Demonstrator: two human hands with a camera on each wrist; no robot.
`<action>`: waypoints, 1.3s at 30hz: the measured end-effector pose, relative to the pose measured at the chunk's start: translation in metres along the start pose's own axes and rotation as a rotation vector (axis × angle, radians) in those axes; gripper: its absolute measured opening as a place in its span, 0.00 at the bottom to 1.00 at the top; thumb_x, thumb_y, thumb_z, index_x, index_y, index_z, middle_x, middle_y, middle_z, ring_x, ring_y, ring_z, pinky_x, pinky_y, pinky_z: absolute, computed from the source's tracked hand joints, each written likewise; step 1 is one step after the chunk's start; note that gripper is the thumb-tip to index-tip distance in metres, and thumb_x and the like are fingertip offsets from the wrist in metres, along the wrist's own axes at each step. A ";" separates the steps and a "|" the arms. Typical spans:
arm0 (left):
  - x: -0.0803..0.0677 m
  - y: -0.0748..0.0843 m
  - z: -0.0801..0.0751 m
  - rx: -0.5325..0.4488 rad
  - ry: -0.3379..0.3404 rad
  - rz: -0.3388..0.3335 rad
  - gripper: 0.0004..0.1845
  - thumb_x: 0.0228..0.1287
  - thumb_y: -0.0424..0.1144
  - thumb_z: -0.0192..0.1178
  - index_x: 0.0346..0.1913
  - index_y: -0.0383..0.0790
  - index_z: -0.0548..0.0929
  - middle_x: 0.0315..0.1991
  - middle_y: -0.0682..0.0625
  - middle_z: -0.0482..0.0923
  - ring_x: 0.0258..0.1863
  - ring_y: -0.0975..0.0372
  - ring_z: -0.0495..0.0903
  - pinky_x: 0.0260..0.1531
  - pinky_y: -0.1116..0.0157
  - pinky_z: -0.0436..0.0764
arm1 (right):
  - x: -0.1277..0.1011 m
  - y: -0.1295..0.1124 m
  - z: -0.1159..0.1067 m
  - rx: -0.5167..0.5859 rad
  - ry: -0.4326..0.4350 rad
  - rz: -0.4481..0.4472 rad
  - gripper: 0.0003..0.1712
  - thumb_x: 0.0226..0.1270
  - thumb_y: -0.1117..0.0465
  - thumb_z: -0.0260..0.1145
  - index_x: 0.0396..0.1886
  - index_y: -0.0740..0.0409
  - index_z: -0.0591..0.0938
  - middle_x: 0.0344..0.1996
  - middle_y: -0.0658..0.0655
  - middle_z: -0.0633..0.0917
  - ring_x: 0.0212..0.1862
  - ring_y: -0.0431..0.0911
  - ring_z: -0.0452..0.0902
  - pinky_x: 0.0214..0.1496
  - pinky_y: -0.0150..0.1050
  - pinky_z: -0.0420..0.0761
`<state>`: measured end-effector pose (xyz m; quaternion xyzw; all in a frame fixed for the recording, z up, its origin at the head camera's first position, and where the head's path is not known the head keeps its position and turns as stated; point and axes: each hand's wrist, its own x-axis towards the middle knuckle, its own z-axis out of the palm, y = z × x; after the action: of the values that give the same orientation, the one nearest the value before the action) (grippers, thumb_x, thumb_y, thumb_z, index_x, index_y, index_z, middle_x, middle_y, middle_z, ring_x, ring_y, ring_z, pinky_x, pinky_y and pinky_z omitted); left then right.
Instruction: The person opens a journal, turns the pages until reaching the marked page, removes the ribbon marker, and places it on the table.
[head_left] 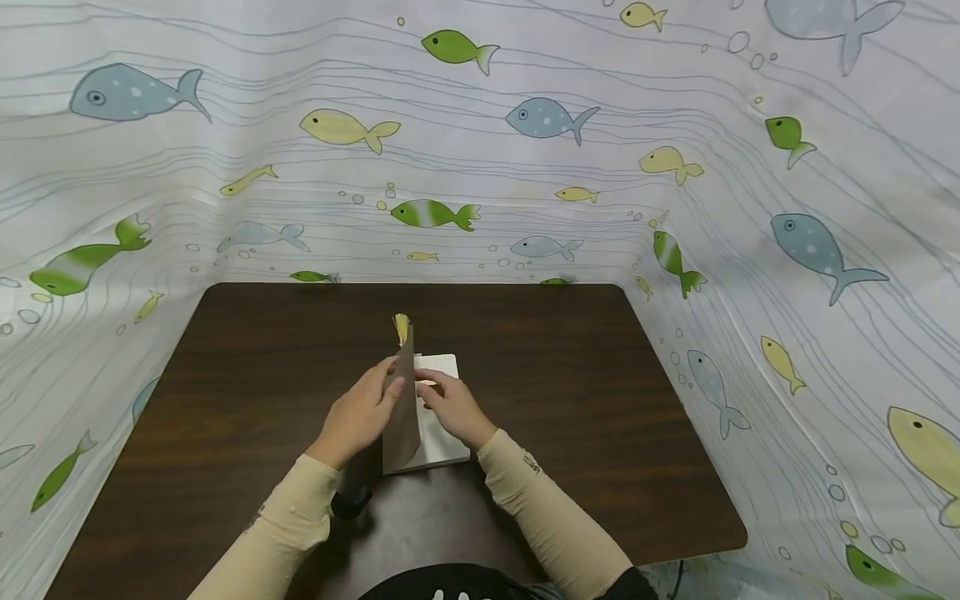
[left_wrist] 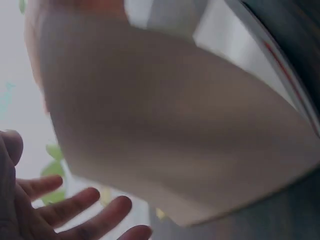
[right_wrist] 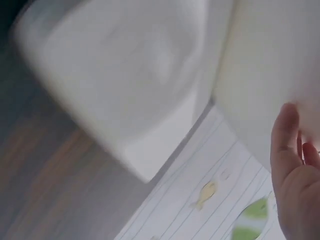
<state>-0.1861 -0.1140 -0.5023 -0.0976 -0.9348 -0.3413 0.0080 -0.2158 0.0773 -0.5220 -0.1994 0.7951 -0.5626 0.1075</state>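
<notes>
A white cloth printed with blue, green and yellow fish stands behind and along both sides of a dark brown wood-grain tabletop. From the lower left comes a cream fabric sleeve, with a small black object under its cuff. Beyond the cuff is the left hand, at the outer side of a raised brown cover; its grip is spread, the left wrist view showing the fingers parted beside the cover.

The cover belongs to a slim notebook with white pages, which lies near the middle of the tabletop and towards the person. The cover stands nearly upright at the pages' left side, a pale yellow tassel showing at its far end. Right of the cover, the right hand reaches over the pages, its grip loosely spread, a fingertip touching the pale inner face. A second cream sleeve runs to the lower right.
</notes>
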 end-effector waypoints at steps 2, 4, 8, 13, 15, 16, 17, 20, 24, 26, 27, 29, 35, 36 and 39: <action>0.000 0.007 -0.004 -0.035 -0.007 -0.013 0.34 0.82 0.57 0.41 0.79 0.40 0.59 0.72 0.36 0.68 0.58 0.41 0.80 0.47 0.38 0.79 | -0.001 -0.004 0.009 -0.003 -0.025 -0.023 0.22 0.83 0.57 0.54 0.71 0.57 0.75 0.66 0.56 0.78 0.62 0.52 0.79 0.57 0.43 0.81; 0.000 0.009 -0.007 -0.042 -0.007 -0.024 0.36 0.80 0.59 0.43 0.80 0.41 0.58 0.72 0.36 0.66 0.57 0.41 0.79 0.46 0.39 0.79 | -0.002 -0.006 0.017 -0.039 -0.052 -0.058 0.23 0.83 0.56 0.53 0.71 0.56 0.75 0.70 0.54 0.75 0.67 0.50 0.74 0.61 0.43 0.79; -0.002 0.002 -0.013 -0.010 -0.013 -0.012 0.34 0.78 0.56 0.51 0.75 0.36 0.67 0.71 0.32 0.66 0.63 0.38 0.74 0.52 0.37 0.76 | -0.002 -0.003 0.027 -0.119 -0.114 -0.105 0.24 0.83 0.56 0.52 0.72 0.56 0.74 0.74 0.52 0.71 0.73 0.44 0.65 0.63 0.40 0.77; -0.007 -0.018 -0.020 0.044 -0.021 -0.014 0.26 0.75 0.47 0.59 0.67 0.35 0.76 0.68 0.30 0.68 0.64 0.36 0.72 0.53 0.37 0.76 | -0.003 0.011 0.024 -0.239 -0.142 -0.109 0.22 0.81 0.62 0.56 0.69 0.59 0.76 0.70 0.55 0.75 0.72 0.46 0.69 0.63 0.38 0.77; -0.008 -0.028 -0.022 0.048 -0.024 -0.024 0.25 0.73 0.44 0.61 0.67 0.35 0.76 0.68 0.29 0.67 0.63 0.36 0.72 0.52 0.37 0.76 | -0.003 0.021 0.019 -0.349 -0.145 -0.092 0.22 0.80 0.63 0.57 0.69 0.60 0.76 0.69 0.56 0.76 0.71 0.47 0.70 0.67 0.39 0.73; -0.009 -0.033 -0.023 0.052 -0.024 -0.028 0.25 0.73 0.43 0.62 0.68 0.35 0.76 0.68 0.29 0.67 0.63 0.36 0.72 0.52 0.37 0.76 | -0.003 0.025 0.015 -0.413 -0.149 -0.083 0.23 0.80 0.63 0.58 0.70 0.61 0.76 0.69 0.57 0.76 0.72 0.48 0.69 0.69 0.39 0.71; -0.011 -0.039 -0.024 0.055 -0.021 -0.035 0.26 0.72 0.42 0.62 0.68 0.35 0.76 0.68 0.29 0.67 0.62 0.36 0.73 0.51 0.38 0.77 | -0.004 0.031 0.011 -0.478 -0.160 -0.076 0.23 0.79 0.62 0.58 0.70 0.62 0.75 0.70 0.58 0.75 0.72 0.49 0.68 0.71 0.40 0.69; -0.017 -0.056 -0.023 0.074 0.017 -0.039 0.26 0.71 0.43 0.64 0.67 0.36 0.77 0.70 0.29 0.64 0.64 0.35 0.69 0.49 0.37 0.76 | -0.005 0.047 -0.003 -0.618 -0.194 -0.038 0.26 0.79 0.61 0.59 0.72 0.64 0.72 0.72 0.59 0.72 0.74 0.50 0.65 0.75 0.41 0.63; -0.028 -0.082 -0.020 0.140 0.115 0.017 0.24 0.68 0.43 0.67 0.64 0.38 0.80 0.76 0.32 0.52 0.67 0.32 0.59 0.47 0.33 0.74 | -0.007 0.059 -0.017 -0.647 -0.228 -0.009 0.28 0.78 0.62 0.61 0.73 0.67 0.70 0.74 0.62 0.69 0.76 0.52 0.62 0.75 0.44 0.62; -0.033 -0.093 -0.018 0.170 0.158 0.084 0.23 0.67 0.41 0.68 0.63 0.37 0.81 0.78 0.35 0.51 0.67 0.32 0.58 0.48 0.31 0.72 | -0.006 0.060 -0.021 -0.646 -0.249 -0.016 0.29 0.77 0.62 0.62 0.73 0.67 0.70 0.74 0.63 0.68 0.76 0.53 0.61 0.76 0.44 0.62; -0.034 -0.098 -0.017 0.189 0.174 0.123 0.23 0.66 0.39 0.69 0.62 0.36 0.81 0.79 0.36 0.51 0.67 0.32 0.58 0.50 0.31 0.72 | -0.006 0.062 -0.023 -0.647 -0.260 -0.021 0.30 0.76 0.62 0.62 0.73 0.68 0.69 0.74 0.63 0.68 0.76 0.53 0.61 0.76 0.45 0.62; -0.035 -0.105 -0.016 0.223 0.188 0.190 0.21 0.65 0.35 0.68 0.61 0.37 0.81 0.78 0.38 0.55 0.69 0.34 0.60 0.53 0.29 0.68 | -0.006 0.063 -0.026 -0.652 -0.290 -0.024 0.31 0.76 0.62 0.63 0.74 0.67 0.69 0.75 0.62 0.67 0.77 0.53 0.60 0.76 0.45 0.61; -0.037 -0.114 -0.012 0.218 0.128 0.247 0.19 0.69 0.30 0.62 0.62 0.38 0.82 0.74 0.38 0.66 0.74 0.40 0.60 0.60 0.28 0.63 | -0.007 0.065 -0.033 -0.633 -0.363 -0.033 0.34 0.74 0.63 0.65 0.76 0.64 0.66 0.78 0.61 0.62 0.78 0.53 0.56 0.76 0.46 0.61; -0.037 -0.115 -0.011 0.206 0.113 0.242 0.19 0.70 0.30 0.61 0.62 0.37 0.81 0.73 0.37 0.67 0.73 0.39 0.62 0.60 0.30 0.65 | -0.008 0.065 -0.033 -0.628 -0.376 -0.028 0.35 0.74 0.62 0.65 0.77 0.63 0.65 0.78 0.60 0.61 0.79 0.53 0.55 0.76 0.46 0.61; -0.040 -0.118 -0.010 0.170 0.075 0.227 0.19 0.73 0.34 0.60 0.63 0.34 0.80 0.71 0.35 0.69 0.71 0.38 0.64 0.62 0.34 0.67 | -0.008 0.067 -0.036 -0.610 -0.400 -0.011 0.39 0.72 0.61 0.68 0.78 0.62 0.63 0.80 0.59 0.56 0.80 0.52 0.50 0.77 0.46 0.59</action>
<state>-0.1700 -0.2155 -0.5732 -0.1887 -0.9425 -0.2610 0.0897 -0.2357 0.1308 -0.5732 -0.3328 0.8885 -0.2501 0.1932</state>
